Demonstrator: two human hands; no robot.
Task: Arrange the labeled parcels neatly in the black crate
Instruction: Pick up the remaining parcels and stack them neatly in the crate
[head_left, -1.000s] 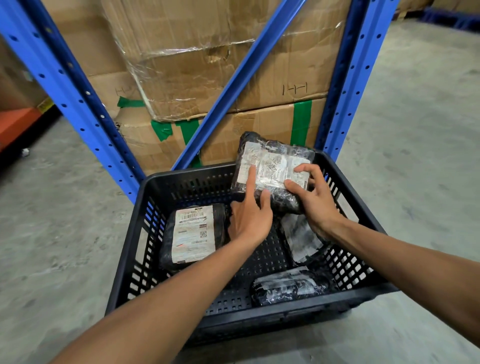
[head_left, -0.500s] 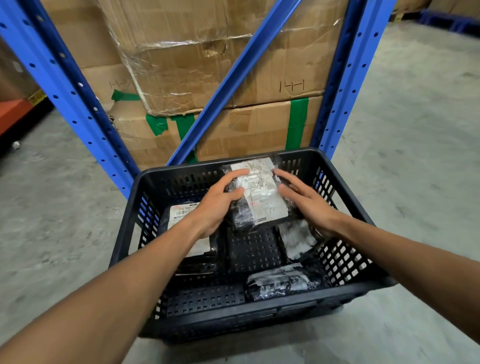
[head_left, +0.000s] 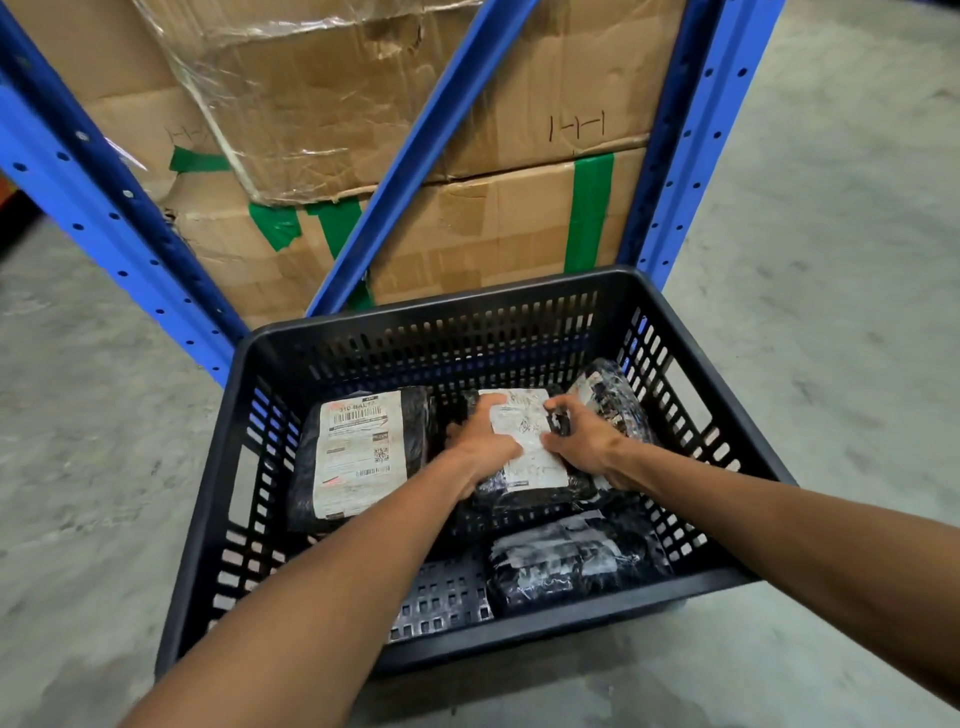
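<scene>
A black slotted crate (head_left: 249, 467) stands on the floor. Both hands press a black-wrapped parcel with a white label (head_left: 527, 457) flat onto the crate's floor near the middle. My left hand (head_left: 480, 441) grips its left edge, my right hand (head_left: 582, 439) its right edge. A larger labeled parcel (head_left: 361, 457) lies label up along the left side. Another parcel (head_left: 613, 400) leans against the right wall. A further wrapped parcel (head_left: 571, 561) lies at the near right.
Blue rack uprights (head_left: 691, 135) and a diagonal brace (head_left: 415, 161) rise just behind the crate. Stacked cardboard boxes (head_left: 467, 228) with green tape fill the rack. Grey concrete floor (head_left: 831, 312) surrounds the crate.
The held parcel went from raised above the crate's back rim down to lying flat on the crate floor, both hands still on it. The view tilted closer over the crate.
</scene>
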